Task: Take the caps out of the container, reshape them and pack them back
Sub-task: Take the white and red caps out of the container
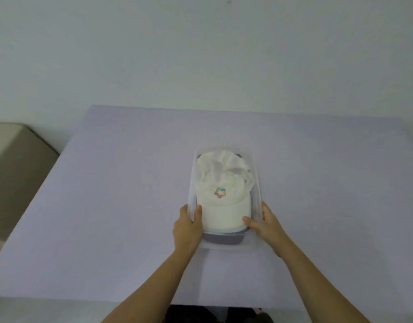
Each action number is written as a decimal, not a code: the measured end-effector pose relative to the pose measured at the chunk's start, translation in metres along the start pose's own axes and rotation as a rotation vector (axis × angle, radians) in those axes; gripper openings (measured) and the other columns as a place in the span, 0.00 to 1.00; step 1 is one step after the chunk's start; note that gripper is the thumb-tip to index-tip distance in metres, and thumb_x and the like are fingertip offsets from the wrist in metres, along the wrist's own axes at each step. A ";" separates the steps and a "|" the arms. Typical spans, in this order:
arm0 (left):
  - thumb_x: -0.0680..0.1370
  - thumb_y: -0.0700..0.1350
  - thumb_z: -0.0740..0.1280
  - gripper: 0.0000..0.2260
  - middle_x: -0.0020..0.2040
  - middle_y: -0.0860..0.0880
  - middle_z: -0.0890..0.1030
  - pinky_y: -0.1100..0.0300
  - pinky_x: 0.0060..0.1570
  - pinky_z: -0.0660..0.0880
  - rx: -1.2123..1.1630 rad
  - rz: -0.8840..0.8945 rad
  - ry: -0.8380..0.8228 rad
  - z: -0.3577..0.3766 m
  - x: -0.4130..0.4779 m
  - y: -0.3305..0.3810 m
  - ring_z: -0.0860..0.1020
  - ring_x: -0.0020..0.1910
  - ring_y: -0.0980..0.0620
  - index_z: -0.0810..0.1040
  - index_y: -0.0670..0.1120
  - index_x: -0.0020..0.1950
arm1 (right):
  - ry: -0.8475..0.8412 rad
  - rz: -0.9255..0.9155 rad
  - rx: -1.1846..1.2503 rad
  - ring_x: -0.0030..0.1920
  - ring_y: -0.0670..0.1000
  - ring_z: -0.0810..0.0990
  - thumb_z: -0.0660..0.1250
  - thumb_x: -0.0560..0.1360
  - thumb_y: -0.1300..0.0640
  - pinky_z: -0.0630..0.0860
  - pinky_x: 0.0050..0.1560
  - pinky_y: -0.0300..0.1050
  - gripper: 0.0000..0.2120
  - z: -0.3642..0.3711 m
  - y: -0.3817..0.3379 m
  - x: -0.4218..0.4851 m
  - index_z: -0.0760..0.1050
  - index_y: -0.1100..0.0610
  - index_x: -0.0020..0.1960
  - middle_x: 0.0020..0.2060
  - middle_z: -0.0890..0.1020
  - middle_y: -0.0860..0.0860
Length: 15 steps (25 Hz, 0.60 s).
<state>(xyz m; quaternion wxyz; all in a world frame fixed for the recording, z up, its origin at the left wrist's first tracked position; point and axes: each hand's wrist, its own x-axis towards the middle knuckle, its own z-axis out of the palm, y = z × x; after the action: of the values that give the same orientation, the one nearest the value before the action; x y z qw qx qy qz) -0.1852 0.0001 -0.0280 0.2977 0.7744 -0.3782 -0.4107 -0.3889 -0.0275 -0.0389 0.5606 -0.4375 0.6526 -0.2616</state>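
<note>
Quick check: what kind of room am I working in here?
Probably a plain indoor room, maybe a home: a lilac-covered table, a bare pale wall behind, and what looks like a beige cushioned seat at left.

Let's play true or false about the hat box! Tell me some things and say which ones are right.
1. The white cap lies inside the clear container. True.
2. The logo on the cap is all black. False: it has many colours.
3. The left hand and the right hand both hold the container. True.
4. The table is red. False: it is pale purple.
</note>
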 end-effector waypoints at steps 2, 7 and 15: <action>0.80 0.56 0.56 0.23 0.60 0.43 0.78 0.49 0.58 0.72 -0.006 -0.009 -0.004 0.014 -0.006 0.004 0.76 0.58 0.41 0.65 0.44 0.70 | 0.002 0.000 -0.001 0.65 0.50 0.72 0.75 0.66 0.50 0.68 0.68 0.54 0.38 -0.015 0.003 -0.003 0.62 0.52 0.72 0.67 0.73 0.49; 0.80 0.56 0.56 0.24 0.63 0.43 0.76 0.50 0.59 0.71 0.005 -0.004 -0.045 0.028 -0.017 0.014 0.74 0.60 0.42 0.62 0.44 0.72 | 0.003 0.035 0.014 0.73 0.51 0.60 0.71 0.72 0.51 0.59 0.72 0.48 0.41 -0.026 0.008 -0.008 0.50 0.53 0.76 0.73 0.60 0.47; 0.74 0.57 0.68 0.28 0.62 0.43 0.70 0.52 0.58 0.73 0.049 -0.112 0.008 0.022 -0.022 -0.002 0.72 0.59 0.44 0.66 0.41 0.65 | 0.225 -0.007 0.003 0.71 0.55 0.65 0.67 0.73 0.43 0.64 0.68 0.49 0.38 -0.008 0.015 -0.012 0.53 0.54 0.75 0.73 0.65 0.53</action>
<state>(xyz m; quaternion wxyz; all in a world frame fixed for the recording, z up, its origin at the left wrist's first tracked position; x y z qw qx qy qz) -0.2121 0.0162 -0.0312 0.2569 0.8030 -0.3431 -0.4141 -0.4004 -0.0115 -0.0435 0.4834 -0.4067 0.7096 -0.3121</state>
